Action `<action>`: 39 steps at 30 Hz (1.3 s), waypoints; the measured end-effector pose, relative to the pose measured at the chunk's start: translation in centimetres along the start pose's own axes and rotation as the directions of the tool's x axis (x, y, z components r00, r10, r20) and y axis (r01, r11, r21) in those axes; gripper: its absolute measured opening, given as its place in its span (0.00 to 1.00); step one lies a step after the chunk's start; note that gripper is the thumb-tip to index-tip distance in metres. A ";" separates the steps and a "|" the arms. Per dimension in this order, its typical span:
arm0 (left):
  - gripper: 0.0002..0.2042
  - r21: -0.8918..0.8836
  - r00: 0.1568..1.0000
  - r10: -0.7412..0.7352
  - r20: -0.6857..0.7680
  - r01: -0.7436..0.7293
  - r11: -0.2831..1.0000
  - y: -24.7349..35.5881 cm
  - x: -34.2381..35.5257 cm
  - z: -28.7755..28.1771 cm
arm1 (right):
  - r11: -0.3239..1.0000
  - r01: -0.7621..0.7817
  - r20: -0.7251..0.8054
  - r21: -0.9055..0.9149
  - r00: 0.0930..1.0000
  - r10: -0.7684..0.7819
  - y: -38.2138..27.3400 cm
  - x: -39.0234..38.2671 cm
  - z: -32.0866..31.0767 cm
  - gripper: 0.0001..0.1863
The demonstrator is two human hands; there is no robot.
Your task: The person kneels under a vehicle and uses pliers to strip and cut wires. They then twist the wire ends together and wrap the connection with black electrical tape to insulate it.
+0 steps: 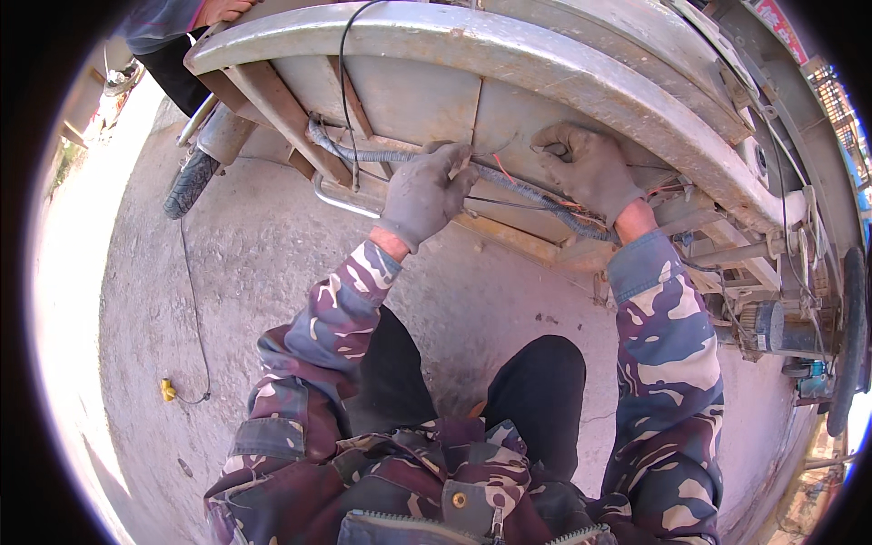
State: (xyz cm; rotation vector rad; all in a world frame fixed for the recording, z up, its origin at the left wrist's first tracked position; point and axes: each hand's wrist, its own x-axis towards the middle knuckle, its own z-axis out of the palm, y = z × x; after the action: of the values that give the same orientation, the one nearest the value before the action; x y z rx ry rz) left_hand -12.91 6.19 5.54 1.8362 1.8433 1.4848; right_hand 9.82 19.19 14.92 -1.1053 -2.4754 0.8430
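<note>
Both my hands wear grey work gloves at the underside of a metal vehicle frame. My left hand is closed in a pinch beside a grey corrugated wiring sleeve, at a thin wire near its fingertips. Further right, my right hand has its fingers curled toward the thumb; whatever they hold is too small to make out. Between the hands an orange wire sticks out along the sleeve. Dark thin cables run beneath it. More orange wires show right of my right wrist.
A black cable hangs over the frame at left. Someone's hand rests near the upper left, above a small tyre. A cord with a yellow end piece lies on the concrete floor. A larger wheel stands at right.
</note>
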 end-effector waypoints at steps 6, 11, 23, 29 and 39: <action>0.12 0.155 1.000 -0.008 0.009 0.006 0.988 -0.6 1.7 3.2 | 0.970 0.220 -0.063 -0.101 0.972 -0.227 1.0 0.6 0.9 0.15; 0.10 0.052 0.998 0.053 -0.043 -0.051 0.997 1.1 0.5 2.4 | 0.969 0.239 -0.119 -0.071 0.962 -0.246 0.4 0.3 1.0 0.15; 0.11 0.263 0.995 0.099 -0.035 -0.086 0.961 3.7 -0.5 -1.2 | 0.970 0.214 -0.107 0.119 0.974 -0.202 0.6 0.7 1.6 0.15; 0.10 0.115 0.990 -0.063 0.123 0.049 0.992 3.3 0.5 -1.6 | 0.984 0.144 -0.178 0.108 0.976 -0.123 -0.2 -1.5 2.4 0.15; 0.09 -0.207 0.984 -0.015 0.176 0.052 0.977 0.7 3.1 0.1 | 0.990 0.114 -0.215 0.083 0.972 -0.094 -1.2 0.2 2.1 0.14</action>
State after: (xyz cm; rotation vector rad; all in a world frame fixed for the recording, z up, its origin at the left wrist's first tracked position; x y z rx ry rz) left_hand -13.11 8.60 7.57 1.7635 1.5647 1.3989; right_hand 7.97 17.84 14.05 -0.9697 -2.2731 0.7617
